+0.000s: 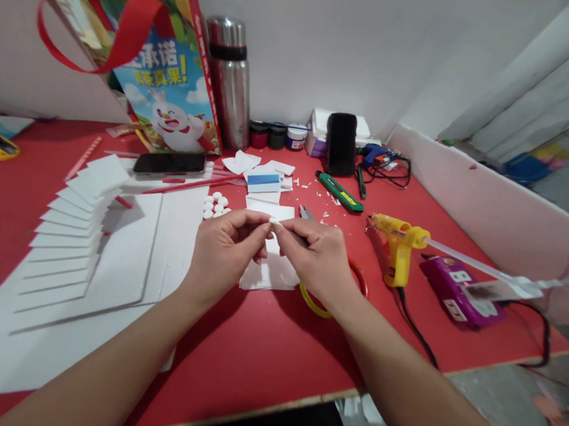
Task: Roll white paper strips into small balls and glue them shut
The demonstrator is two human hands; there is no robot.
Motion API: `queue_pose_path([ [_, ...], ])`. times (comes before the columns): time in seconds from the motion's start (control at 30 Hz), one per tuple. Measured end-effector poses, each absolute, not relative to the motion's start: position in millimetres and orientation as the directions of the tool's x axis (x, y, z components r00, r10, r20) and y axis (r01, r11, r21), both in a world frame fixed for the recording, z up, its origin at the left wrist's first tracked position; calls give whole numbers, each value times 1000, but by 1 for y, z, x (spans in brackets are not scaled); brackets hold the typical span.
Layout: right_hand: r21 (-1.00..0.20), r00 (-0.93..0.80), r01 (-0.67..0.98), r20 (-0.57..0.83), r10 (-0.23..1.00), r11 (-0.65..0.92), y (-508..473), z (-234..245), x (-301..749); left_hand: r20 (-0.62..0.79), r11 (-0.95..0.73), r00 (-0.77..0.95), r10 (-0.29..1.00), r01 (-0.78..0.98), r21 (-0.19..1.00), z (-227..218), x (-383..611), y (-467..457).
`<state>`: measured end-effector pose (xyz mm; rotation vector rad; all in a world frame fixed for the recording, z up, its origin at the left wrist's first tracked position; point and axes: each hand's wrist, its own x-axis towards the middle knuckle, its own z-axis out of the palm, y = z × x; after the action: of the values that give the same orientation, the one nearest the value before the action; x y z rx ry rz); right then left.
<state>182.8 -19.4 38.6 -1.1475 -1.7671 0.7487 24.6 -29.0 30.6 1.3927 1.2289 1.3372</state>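
Held a small white piece (273, 221) over the middle of the table (246, 358), well back from the front edge, pinched between the fingertips of the left hand (232, 239) and the right hand (316, 247). Had open red surface from below the hands to that edge. Looked tiny, pale, mostly covered. Counted at least six round white pieces (217, 207) beside the left hand, one pair of scissors (310, 306) under the right, three jars (276, 136) along the back edge, one yellow glue gun (400, 249) toward the right edge.
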Motion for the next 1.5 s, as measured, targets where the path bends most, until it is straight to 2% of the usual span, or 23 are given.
queue_pose_path([
  [0.1,-783,-200,428,405,892,451,-22,36,181,370,-341,-61,927,276,899,30,26,-32],
  [0.2,-774,-231,419,414,880,474,-23,35,180,556,-487,-25,831,451,748,27,26,-35],
  [0.3,-781,-228,394,427,875,484,-23,37,181,649,-570,27,760,508,646,25,26,-37],
  [0.4,-789,-231,367,436,870,493,-22,40,184,624,-579,52,779,441,686,25,24,-35],
  [0.57,-756,-331,381,427,842,533,-16,42,191,434,-459,148,888,276,845,28,12,-25],
  [0.67,-741,-359,400,415,836,539,-12,38,192,479,-525,220,850,292,799,26,6,-21],
  [0.83,-757,-353,381,411,840,531,-11,38,189,575,-613,248,780,485,624,28,8,-24],
  [0.9,-762,-355,391,393,848,517,-12,39,189,550,-561,182,815,483,672,29,12,-26],
  [1.0,-721,-367,448,390,845,528,-12,38,189,380,-384,77,922,324,865,29,17,-28],
  [1.07,-661,-387,492,416,823,566,-12,34,189,304,-308,53,951,247,919,27,19,-29],
  [1.13,-588,-407,545,438,802,598,-13,31,188,334,-333,48,941,300,894,26,21,-28],
  [1.2,-541,-403,595,439,803,594,-14,30,187,441,-427,69,895,419,802,25,21,-27],
  [1.23,-556,-390,601,423,818,574,-14,31,187,487,-469,91,869,468,749,25,20,-27],
  [1.3,-724,-348,515,312,884,458,-14,35,187,525,-513,131,841,503,696,25,18,-26],
  [1.37,-944,-335,278,80,939,180,-12,40,188,503,-499,132,854,481,721,24,14,-24],
  [1.4,-990,-353,144,-49,934,2,-11,43,189,486,-483,123,865,468,740,24,13,-24],
  [1.43,-987,-382,33,-157,911,-157,-10,45,190,477,-472,115,872,459,753,24,11,-23],
  [1.5,-930,-438,-90,-284,853,-356,-8,48,192,477,-470,109,872,453,757,25,10,-23],
])
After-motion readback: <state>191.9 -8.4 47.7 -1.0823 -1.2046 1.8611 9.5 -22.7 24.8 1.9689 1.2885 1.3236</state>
